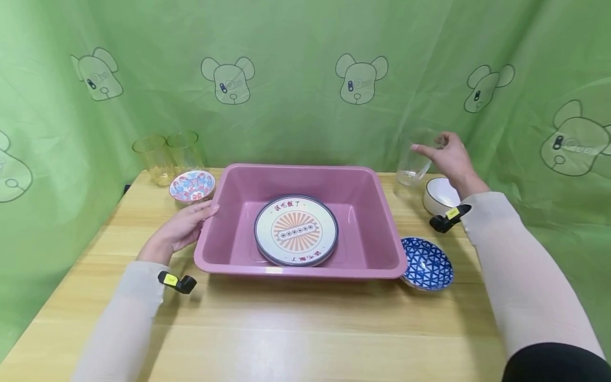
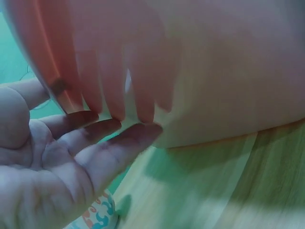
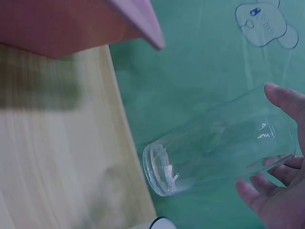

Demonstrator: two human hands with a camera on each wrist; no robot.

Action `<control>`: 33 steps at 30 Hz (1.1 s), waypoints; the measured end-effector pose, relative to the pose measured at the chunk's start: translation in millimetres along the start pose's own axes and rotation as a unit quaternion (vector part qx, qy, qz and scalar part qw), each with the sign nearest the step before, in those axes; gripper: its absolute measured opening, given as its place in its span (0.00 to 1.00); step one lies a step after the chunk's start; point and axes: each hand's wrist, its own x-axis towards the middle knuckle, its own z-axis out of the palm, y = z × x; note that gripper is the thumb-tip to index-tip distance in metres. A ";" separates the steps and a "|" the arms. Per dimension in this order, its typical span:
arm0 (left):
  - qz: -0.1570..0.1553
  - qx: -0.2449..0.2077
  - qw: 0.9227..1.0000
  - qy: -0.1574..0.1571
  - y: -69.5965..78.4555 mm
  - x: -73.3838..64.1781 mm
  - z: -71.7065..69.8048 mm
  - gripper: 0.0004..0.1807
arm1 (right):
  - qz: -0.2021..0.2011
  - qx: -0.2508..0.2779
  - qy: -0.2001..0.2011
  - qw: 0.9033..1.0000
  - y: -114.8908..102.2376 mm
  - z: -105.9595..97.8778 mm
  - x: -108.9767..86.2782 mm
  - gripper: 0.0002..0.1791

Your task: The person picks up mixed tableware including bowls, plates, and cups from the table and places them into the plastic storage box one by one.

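My right hand (image 1: 451, 162) grips a clear drinking glass (image 1: 411, 168) near its rim, thumb on one side and fingers on the other. Tilted in the right wrist view, the glass (image 3: 214, 143) has its thick base close to the table's back edge. On the left, my other hand (image 1: 183, 228) holds the pink plastic basin (image 1: 300, 272) by its side, thumb at the rim. Its fingertips (image 2: 152, 130) meet the basin's outer wall in the left wrist view. Inside the basin lie round patterned plates (image 1: 296, 231), stacked, with red writing on the top one.
Two yellow glasses (image 1: 156, 163) stand at the back left behind a pink-and-blue patterned bowl (image 1: 192, 185). A white dark-rimmed bowl (image 1: 438, 197) sits under my right wrist. Beside the basin's front right corner is a blue-and-white bowl (image 1: 426, 263). A green curtain (image 1: 296, 122) borders the table.
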 end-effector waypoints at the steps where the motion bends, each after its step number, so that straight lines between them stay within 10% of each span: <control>1: 0.000 0.007 1.000 0.002 0.8 -0.4 0.5 0.24 | -0.004 -0.001 0.001 1.000 -2.7 -0.7 -0.6 0.64; 17: -0.022 0.223 0.974 0.032 30.4 -4.9 7.5 0.34 | -0.029 -0.001 -0.010 1.000 -49.0 -11.6 -22.1 0.61; 33: 0.037 0.295 0.951 0.088 81.5 -1.9 34.9 0.34 | -0.051 0.029 -0.034 0.998 -79.9 -3.0 -41.9 0.56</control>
